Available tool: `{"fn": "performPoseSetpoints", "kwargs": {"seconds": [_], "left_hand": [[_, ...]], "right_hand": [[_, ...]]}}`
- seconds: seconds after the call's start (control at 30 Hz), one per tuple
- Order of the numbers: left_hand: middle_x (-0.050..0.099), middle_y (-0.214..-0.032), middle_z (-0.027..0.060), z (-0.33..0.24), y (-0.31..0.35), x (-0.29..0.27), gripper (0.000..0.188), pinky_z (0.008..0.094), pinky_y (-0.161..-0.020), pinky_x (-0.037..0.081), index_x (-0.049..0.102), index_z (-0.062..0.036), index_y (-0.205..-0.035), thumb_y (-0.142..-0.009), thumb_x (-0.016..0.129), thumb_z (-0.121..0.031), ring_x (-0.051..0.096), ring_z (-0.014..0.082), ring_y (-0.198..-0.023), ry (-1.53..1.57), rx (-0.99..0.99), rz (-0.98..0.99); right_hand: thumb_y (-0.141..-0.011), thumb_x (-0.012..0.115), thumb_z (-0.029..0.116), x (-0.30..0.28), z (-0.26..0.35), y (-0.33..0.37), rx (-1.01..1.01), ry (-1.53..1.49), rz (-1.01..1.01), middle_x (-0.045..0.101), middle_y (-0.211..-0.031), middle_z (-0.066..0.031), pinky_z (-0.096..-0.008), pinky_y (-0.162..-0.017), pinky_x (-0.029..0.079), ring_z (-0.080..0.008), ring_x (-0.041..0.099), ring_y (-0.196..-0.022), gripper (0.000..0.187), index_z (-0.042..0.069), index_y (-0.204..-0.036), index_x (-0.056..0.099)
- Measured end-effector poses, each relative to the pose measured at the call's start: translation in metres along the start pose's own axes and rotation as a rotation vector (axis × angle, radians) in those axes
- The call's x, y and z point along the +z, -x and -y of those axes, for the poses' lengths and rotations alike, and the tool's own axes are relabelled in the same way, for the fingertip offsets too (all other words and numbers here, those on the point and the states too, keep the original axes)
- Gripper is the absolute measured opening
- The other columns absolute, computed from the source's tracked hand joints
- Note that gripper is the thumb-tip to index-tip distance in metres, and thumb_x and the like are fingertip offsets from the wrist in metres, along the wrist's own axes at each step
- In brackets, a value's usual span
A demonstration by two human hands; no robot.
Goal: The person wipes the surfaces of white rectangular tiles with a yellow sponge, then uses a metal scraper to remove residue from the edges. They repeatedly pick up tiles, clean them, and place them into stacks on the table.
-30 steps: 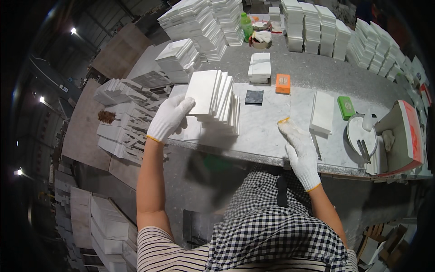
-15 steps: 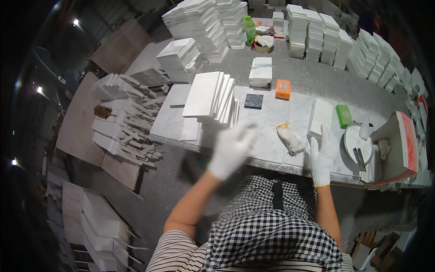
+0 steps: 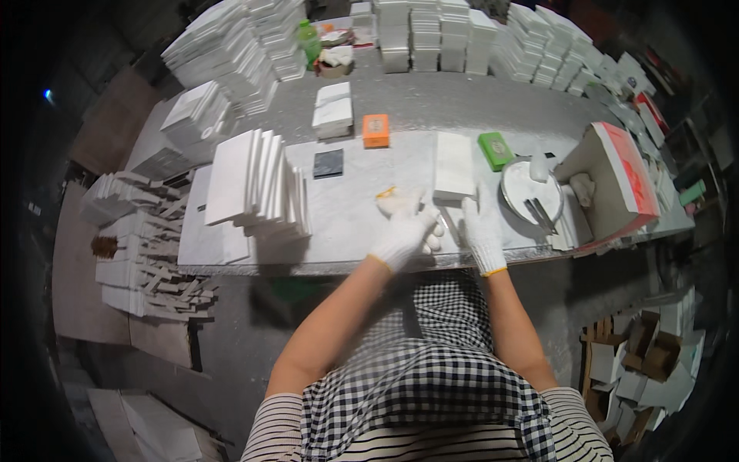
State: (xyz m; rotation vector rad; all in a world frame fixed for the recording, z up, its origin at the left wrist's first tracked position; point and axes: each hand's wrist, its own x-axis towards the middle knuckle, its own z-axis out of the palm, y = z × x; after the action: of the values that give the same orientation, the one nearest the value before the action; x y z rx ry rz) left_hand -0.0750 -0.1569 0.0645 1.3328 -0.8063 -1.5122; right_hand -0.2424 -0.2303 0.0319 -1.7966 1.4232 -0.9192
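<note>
White slab lies flat on the pale worktop, just beyond the hands, which are apart. Right hand has its fingers stretched out at the slab's near edge; contact is unclear. Left hand is blurred, so its grip cannot be told; a loose glove lies against it. Between the hands sits a thin blade. Crowding the right side are a green box, a round bowl and an open carton; leaning tiles stand well left.

Grey floor; long pale-topped worktable; bluish light upper left, dark background.
</note>
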Motion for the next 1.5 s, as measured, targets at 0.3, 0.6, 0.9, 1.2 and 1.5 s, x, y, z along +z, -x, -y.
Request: {"fn": "performPoseSetpoints", "kwargs": {"seconds": [0.3,0.6,0.9,1.2,1.5], "left_hand": [[0.063,-0.084,0.0101,-0.002,-0.022,0.016,0.076,0.0291,-0.048,0.051,0.006,-0.0085,-0.163,-0.1,0.048,-0.008,0.063,0.0195,-0.06,0.089,-0.063,0.027],[0.063,-0.084,0.0113,0.012,-0.021,0.024,0.071,0.0301,-0.049,0.051,0.015,-0.008,-0.161,-0.1,0.05,-0.009,0.061,0.0194,-0.059,0.184,-0.116,0.085],[0.067,-0.095,0.0137,0.013,-0.017,-0.005,0.059,0.0313,-0.052,0.052,0.035,-0.0023,-0.154,-0.102,0.054,-0.021,0.063,0.0194,-0.061,0.246,-0.06,0.067],[0.066,-0.118,0.0083,0.007,0.023,-0.027,0.049,0.0297,-0.078,0.053,0.054,-0.0003,-0.136,-0.103,0.059,-0.037,0.062,0.0141,-0.093,0.09,0.361,-0.224],[0.061,-0.133,0.0157,0.001,0.072,-0.055,0.044,0.0422,-0.108,0.048,0.051,0.0073,-0.137,-0.107,0.053,-0.024,0.06,0.0253,-0.121,0.666,0.446,-0.17]], "right_hand": [[-0.1,0.053,0.038,-0.008,-0.015,-0.018,0.083,-0.155,0.067,0.061,-0.132,-0.0294,-0.0442,-0.105,0.044,-0.0417,0.057,-0.125,0.058,-0.004,-0.14,0.053],[-0.098,0.057,0.042,0.007,-0.054,-0.047,0.162,-0.106,0.039,0.071,-0.114,-0.026,-0.0447,-0.093,0.05,-0.0398,0.067,-0.106,0.053,-0.003,-0.125,0.064],[-0.097,0.067,0.024,-0.004,-0.027,-0.027,0.329,-0.762,0.032,0.06,-0.08,0.0011,-0.0201,-0.06,0.044,-0.0056,0.054,-0.072,0.034,-0.001,-0.12,0.067],[-0.101,0.061,0.023,-0.003,0.031,0.034,0.217,-0.956,0.272,0.065,-0.101,-0.0008,-0.0234,-0.071,0.047,-0.0065,0.056,-0.081,0.034,0.001,-0.127,0.062],[-0.101,0.061,0.018,0.023,0.053,0.081,0.175,-0.898,0.416,0.062,-0.096,0.0006,-0.0227,-0.071,0.044,-0.0069,0.052,-0.079,0.034,-0.002,-0.128,0.062]]}}
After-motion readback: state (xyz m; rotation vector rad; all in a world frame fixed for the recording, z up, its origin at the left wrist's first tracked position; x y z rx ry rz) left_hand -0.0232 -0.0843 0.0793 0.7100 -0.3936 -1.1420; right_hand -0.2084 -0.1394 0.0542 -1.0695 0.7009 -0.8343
